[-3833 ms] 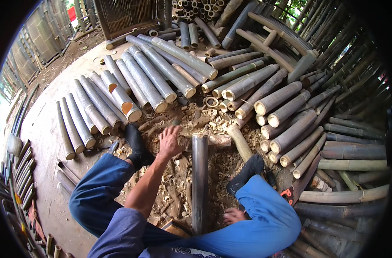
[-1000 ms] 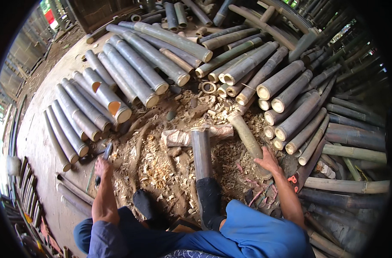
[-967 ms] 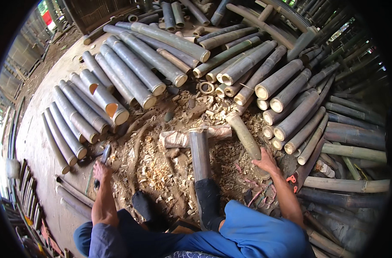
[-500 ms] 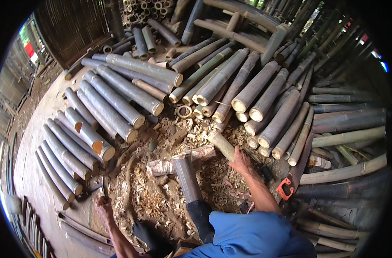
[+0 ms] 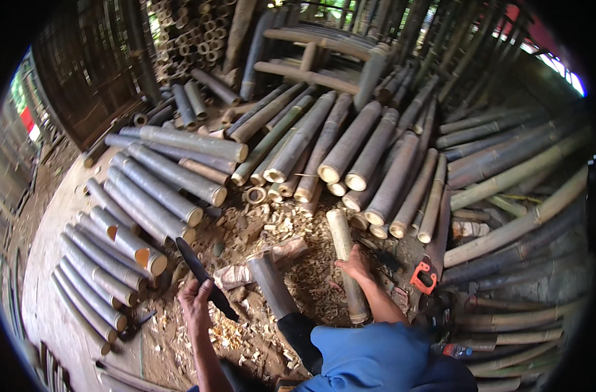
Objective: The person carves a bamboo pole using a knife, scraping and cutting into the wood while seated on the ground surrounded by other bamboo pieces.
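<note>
My right hand (image 5: 354, 264) is closed around a short, pale bamboo tube (image 5: 340, 236), which stands steeply over the wood chips. My left hand (image 5: 195, 299) grips a long dark machete-like blade (image 5: 192, 259), slanting from upper left to lower right; its handle is mostly hidden by the fingers. Between my hands, a thick grey bamboo piece (image 5: 272, 285) slants up from a black wrapping (image 5: 301, 341) beside the blue cloth (image 5: 370, 356). Its upper end is at a rough, chipped log (image 5: 232, 277) lying across the ground.
Bamboo tubes lie in rows at left (image 5: 92, 277) and ahead (image 5: 350, 140). Longer poles (image 5: 517, 232) are stacked at right. An orange-handled saw (image 5: 423, 278) lies right of my right hand. Wood chips (image 5: 278, 225) cover the ground. A bamboo frame (image 5: 311, 59) stands at the back.
My left hand has risen and moved right with the blade, now nearer the log. The bamboo tube in my right hand has swung more upright. The whole view has shifted slightly.
</note>
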Available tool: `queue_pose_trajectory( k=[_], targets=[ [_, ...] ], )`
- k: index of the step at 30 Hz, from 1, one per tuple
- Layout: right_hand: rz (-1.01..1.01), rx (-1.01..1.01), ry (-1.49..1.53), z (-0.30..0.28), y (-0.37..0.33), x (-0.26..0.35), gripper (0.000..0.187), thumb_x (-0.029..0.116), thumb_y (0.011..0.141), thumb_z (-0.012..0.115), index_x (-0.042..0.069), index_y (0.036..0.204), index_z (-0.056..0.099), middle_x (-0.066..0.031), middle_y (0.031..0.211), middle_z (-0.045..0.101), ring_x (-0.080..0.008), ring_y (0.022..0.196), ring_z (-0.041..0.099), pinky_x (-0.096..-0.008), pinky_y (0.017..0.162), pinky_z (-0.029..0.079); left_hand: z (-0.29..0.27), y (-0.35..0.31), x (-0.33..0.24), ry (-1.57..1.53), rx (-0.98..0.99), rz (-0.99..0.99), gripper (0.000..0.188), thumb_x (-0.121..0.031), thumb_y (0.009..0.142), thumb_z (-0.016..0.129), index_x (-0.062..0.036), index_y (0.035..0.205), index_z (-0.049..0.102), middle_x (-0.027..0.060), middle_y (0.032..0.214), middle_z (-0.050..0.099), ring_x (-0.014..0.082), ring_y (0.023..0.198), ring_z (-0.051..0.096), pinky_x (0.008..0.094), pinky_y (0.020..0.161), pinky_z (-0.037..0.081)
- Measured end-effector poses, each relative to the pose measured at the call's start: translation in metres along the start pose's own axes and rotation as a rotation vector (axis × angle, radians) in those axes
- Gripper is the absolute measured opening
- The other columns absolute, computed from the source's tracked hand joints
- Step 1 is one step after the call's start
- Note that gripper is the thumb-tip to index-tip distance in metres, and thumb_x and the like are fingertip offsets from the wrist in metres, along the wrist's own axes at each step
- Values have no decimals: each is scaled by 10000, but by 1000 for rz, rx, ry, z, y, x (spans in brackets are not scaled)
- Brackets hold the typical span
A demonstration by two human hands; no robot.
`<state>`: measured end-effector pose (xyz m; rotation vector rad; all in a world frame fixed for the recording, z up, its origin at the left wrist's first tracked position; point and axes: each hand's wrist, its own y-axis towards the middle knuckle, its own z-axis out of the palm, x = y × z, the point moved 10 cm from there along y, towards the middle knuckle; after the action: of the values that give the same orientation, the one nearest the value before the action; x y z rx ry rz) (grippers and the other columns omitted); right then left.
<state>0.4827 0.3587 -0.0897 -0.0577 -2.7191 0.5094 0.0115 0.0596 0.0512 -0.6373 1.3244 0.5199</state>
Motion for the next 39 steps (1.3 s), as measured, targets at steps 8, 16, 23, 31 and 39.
queue_pose_trajectory(
  k=[8,16,23,31,39],
  targets=[
    [-481,603,542,20,-129,163,847,617,912,798,-63,1368,582,-224,1206,713,-318,1126,697,-454,974,579,110,-29,22,9,57,-115,151,-123,997,713,15,959,762,22,815,721,83,715,612,261,646,484],
    [-365,323,474,49,-135,184,316,92,964,653,33,1233,498,-122,886,619,-236,711,680,-444,601,536,167,-30,-14,-82,223,-45,469,-113,1000,654,88,1422,612,171,1147,740,224,997,731,359,855,643],
    [-513,-37,190,27,-92,169,447,164,980,683,19,1352,483,-202,1168,604,-314,996,660,-501,712,530,113,23,25,140,146,-44,340,-74,963,685,41,1281,713,84,1061,725,140,888,670,308,778,586],
    [285,-843,571,-160,-10,-88,394,279,1008,693,7,1260,561,-220,1122,656,-326,1002,665,-447,854,545,123,-5,47,179,358,-221,340,-133,943,720,38,1237,734,128,952,772,138,724,685,280,619,574],
    [738,-786,1314,-153,41,-339,944,657,918,703,118,1608,349,-164,1641,392,-440,1420,457,-724,1096,420,212,-115,106,310,643,-94,320,-198,909,816,-18,1169,768,92,883,771,166,755,710,330,713,586]
  ],
)
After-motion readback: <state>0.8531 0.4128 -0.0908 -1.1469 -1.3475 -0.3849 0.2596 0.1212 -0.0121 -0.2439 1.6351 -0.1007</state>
